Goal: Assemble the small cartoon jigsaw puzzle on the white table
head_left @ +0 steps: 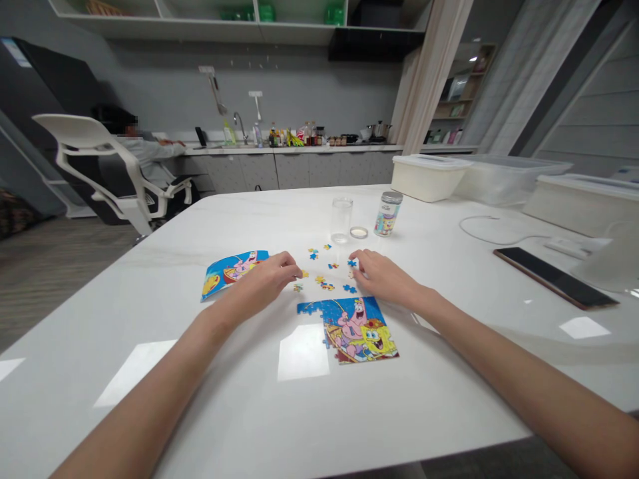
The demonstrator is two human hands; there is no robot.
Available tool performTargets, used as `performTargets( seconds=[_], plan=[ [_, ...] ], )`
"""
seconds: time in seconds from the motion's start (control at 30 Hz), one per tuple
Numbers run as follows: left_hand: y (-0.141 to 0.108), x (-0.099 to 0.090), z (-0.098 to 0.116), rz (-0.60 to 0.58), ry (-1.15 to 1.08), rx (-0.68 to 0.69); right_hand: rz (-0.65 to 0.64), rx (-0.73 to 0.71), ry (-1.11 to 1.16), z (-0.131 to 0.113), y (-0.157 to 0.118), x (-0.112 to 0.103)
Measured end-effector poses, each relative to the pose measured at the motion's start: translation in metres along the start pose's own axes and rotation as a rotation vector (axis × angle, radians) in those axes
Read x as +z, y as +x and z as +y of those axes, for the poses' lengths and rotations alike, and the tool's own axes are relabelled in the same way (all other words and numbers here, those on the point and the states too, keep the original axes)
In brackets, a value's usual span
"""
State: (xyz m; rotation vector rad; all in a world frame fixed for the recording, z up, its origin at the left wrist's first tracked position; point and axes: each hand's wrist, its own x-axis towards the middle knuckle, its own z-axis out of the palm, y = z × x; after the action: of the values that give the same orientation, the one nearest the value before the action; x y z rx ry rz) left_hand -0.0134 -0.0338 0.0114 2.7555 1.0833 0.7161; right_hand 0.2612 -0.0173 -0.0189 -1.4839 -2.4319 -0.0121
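Note:
My left hand is closed in a pinch, with a yellow puzzle piece at its fingertips. Across from it, my right hand is curled with thumb and forefinger apart, close beside a blue puzzle piece on the table. Between the hands lie several loose pieces, among them a blue one and a yellow one. Nearer me is a partly joined cartoon jigsaw puzzle, its left side stepped and open. A curved picture sheet rests left, partly covered by my left hand.
Behind the pieces stand a clear jar, a ring-shaped lid and a printed canister. A dark phone or tablet, a white cable and storage boxes are right. A person sits on a chair at back left.

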Motion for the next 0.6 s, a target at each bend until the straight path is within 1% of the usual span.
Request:
performTargets(
  seconds=[0.07, 0.13, 0.23, 0.4, 0.47, 0.5, 0.6],
  plan=[
    [-0.003, -0.007, -0.001, -0.024, 0.078, 0.009, 0.007, -0.04, 0.008, -0.004, -0.001, -0.002],
    [-0.003, -0.011, 0.0, -0.047, 0.066, 0.0, 0.003, -0.085, 0.02, -0.009, -0.002, -0.006],
    [-0.001, -0.016, 0.004, -0.141, -0.054, -0.011, -0.009, -0.122, 0.035, -0.016, -0.004, -0.011],
    [0.0, -0.018, 0.012, -0.357, -0.313, -0.069, -0.024, -0.147, 0.087, -0.021, -0.005, -0.016],
    [0.0, -0.017, 0.012, -0.431, -0.375, -0.108, -0.028, -0.216, 0.131, -0.024, -0.006, -0.017],
    [-0.001, -0.017, 0.012, -0.448, -0.386, -0.14, -0.038, -0.264, 0.154, -0.026, -0.007, -0.017],
    [-0.002, -0.017, 0.011, -0.439, -0.374, -0.243, -0.096, -0.395, 0.209, -0.032, -0.01, -0.018]
  ],
)
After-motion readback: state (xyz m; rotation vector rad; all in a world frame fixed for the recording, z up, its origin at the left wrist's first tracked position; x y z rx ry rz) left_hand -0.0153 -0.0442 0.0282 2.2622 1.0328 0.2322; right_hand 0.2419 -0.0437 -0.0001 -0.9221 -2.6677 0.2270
